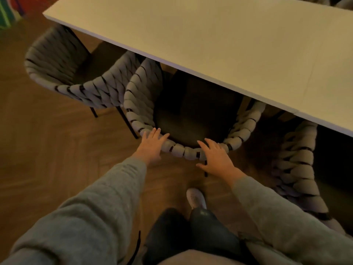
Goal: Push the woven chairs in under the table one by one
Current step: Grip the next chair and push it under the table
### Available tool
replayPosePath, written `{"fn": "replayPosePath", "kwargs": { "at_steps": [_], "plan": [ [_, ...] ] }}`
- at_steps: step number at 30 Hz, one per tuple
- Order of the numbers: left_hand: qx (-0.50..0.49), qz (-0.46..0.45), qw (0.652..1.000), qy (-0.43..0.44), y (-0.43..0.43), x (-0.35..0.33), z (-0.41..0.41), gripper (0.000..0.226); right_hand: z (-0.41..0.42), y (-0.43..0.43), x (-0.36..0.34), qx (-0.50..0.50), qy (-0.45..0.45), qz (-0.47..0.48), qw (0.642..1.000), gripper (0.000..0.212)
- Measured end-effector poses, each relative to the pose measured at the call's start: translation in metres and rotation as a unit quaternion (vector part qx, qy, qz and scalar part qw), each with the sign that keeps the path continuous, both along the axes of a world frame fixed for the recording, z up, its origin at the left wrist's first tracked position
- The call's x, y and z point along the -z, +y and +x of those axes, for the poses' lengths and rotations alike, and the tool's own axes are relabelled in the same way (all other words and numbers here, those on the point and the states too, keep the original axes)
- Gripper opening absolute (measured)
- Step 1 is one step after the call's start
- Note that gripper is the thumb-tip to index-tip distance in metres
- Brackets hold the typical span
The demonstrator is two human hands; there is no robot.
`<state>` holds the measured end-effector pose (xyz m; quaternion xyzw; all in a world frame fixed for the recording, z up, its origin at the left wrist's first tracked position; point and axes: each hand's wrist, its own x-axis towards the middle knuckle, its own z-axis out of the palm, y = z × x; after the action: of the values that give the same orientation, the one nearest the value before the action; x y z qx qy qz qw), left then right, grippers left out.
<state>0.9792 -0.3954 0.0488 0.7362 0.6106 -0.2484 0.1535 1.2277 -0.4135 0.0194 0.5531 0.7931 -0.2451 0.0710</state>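
- Middle chair (134, 96) stands straight in front of you, its dark seat partly under the table (210, 44) edge and its woven back curving toward you, out from the tabletop
- Your left hand (152, 144) lies on the left part of that back's rim, fingers straight and spread, palm against the weave; it pinches nothing
- Your right hand (215, 155) rests on the right part of the same rim, fingers straight and fanned over the top, thumb pointing along the outer side; it curls round nothing either
- To the left, the left chair (57, 60) is turned at an angle, and most of it stands out past the table's corner; its woven back comes close against the middle chair, whether touching you cannot tell
- On your right, the right chair (298, 169) has its front under the table edge and its woven back well out, just beside your right sleeve (277, 211)
- The table is pale and runs from upper left to the right edge of view
- Your left sleeve (95, 207) is grey like the other
- Below you, one pale shoe (196, 197) stands on the wood floor (47, 140), near a back leg of the middle chair
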Motion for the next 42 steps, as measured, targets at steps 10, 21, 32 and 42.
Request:
{"fn": "replayPosePath", "kwargs": {
  "at_steps": [10,21,32,42],
  "plan": [
    [0.141,-0.098,0.981,0.09,0.086,0.023,-0.061,0.057,-0.071,0.04,0.017,0.002,-0.108,-0.133,0.985,0.046],
    [0.293,-0.08,0.952,0.032,0.131,0.051,-0.108,0.035,-0.119,0.05,0.014,0.114,-0.252,-0.165,0.947,0.025],
    [0.291,-0.077,0.953,0.034,0.099,0.05,-0.132,0.028,-0.15,0.006,0.018,0.142,-0.248,-0.142,0.948,0.02],
    [0.301,-0.092,0.949,0.032,0.076,0.048,-0.157,0.029,-0.175,-0.029,0.018,0.159,-0.204,-0.129,0.957,0.023]
  ]
}}
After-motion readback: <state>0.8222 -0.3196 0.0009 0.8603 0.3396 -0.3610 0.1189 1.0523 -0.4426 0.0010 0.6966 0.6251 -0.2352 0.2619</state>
